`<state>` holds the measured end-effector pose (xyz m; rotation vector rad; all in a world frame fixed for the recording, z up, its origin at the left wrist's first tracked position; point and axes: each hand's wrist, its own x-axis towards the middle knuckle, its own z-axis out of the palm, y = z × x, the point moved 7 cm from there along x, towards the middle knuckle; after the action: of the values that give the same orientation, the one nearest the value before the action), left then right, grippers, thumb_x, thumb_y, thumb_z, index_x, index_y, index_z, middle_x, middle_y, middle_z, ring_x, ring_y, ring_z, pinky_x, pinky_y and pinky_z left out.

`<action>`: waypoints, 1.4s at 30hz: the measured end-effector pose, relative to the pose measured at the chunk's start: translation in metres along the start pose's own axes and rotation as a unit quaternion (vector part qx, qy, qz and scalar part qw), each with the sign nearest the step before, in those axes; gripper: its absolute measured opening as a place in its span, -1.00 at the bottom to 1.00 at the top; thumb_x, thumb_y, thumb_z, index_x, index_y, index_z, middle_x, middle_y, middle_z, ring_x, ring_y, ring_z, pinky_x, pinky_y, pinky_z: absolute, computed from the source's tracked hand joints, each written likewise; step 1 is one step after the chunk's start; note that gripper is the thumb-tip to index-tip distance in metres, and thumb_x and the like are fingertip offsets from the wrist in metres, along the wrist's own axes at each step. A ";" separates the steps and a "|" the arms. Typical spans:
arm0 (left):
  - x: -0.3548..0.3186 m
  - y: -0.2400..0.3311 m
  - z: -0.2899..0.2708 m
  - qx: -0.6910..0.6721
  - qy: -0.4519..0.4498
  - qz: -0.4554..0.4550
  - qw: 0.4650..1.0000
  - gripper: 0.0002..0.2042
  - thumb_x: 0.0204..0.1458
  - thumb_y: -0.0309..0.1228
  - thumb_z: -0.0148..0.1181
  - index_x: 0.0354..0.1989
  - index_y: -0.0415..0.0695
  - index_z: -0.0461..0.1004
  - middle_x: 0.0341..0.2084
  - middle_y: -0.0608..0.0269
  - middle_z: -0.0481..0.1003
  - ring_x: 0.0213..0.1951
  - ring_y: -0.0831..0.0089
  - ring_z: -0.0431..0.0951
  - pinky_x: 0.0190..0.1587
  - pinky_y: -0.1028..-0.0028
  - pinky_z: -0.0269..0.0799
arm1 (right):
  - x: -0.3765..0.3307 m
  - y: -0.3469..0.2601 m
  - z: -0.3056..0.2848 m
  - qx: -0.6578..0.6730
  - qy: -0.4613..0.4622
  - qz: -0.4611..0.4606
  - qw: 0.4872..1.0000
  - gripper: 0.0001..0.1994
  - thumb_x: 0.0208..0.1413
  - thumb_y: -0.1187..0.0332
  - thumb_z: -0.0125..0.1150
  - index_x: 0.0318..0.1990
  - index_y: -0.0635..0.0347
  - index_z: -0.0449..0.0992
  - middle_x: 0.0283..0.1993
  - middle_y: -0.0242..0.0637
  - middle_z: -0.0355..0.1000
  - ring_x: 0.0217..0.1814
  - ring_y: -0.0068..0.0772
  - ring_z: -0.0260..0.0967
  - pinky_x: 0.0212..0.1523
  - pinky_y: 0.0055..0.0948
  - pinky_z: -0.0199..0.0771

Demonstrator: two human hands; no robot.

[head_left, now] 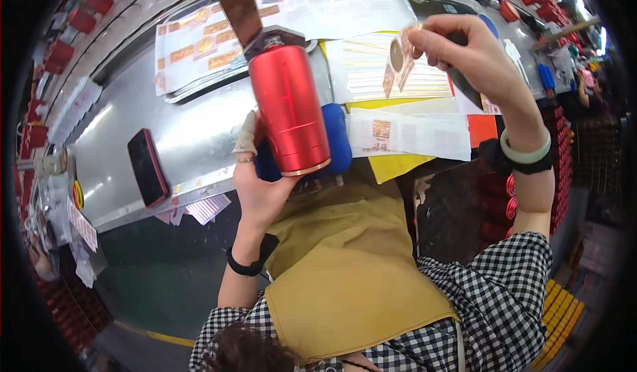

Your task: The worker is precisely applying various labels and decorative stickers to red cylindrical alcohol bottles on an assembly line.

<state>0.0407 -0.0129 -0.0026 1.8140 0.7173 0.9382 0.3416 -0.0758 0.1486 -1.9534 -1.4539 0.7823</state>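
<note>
A glossy red metal cylinder (pixel 288 110) stands tilted before me, its far end against a dark collar (pixel 275 40) on a brown bar. My left hand (pixel 257 189) grips its lower left side, one finger wearing a pale cover; the other fingers are hidden behind it. Under the cylinder lies a blue pad (pixel 337 136). Raised at the right, my right hand (pixel 464 45) pinches a thin coppery decal (pixel 397 60) that hangs from the fingertips, apart from the cylinder. Below the decal is a sheet of pale strips (pixel 361 73).
Sheets of gold-coloured decals (pixel 206 47) lie on a tray at the back. A phone (pixel 147 166) rests on the metal table (pixel 99 153) at the left. White printed paper (pixel 424 133) and yellow sheets (pixel 398 167) overhang the table's front edge. Red cylinders (pixel 83 20) stand at far left.
</note>
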 end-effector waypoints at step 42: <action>0.027 0.008 -0.050 -0.230 -0.155 -0.220 0.935 -0.49 0.21 -0.57 0.30 0.34 -0.27 0.32 -0.25 0.40 0.46 -0.20 0.66 0.51 -0.15 0.61 0.47 | -0.047 -0.005 0.135 0.174 0.040 0.007 0.984 -0.73 0.23 0.28 0.40 -0.28 0.39 0.66 -0.51 -0.44 0.42 -0.42 -0.67 0.25 -0.38 -0.53 0.27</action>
<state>0.0133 0.0291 0.0261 1.2716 0.6053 0.4555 0.2271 -0.1063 0.0680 -1.7100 -1.1679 0.8871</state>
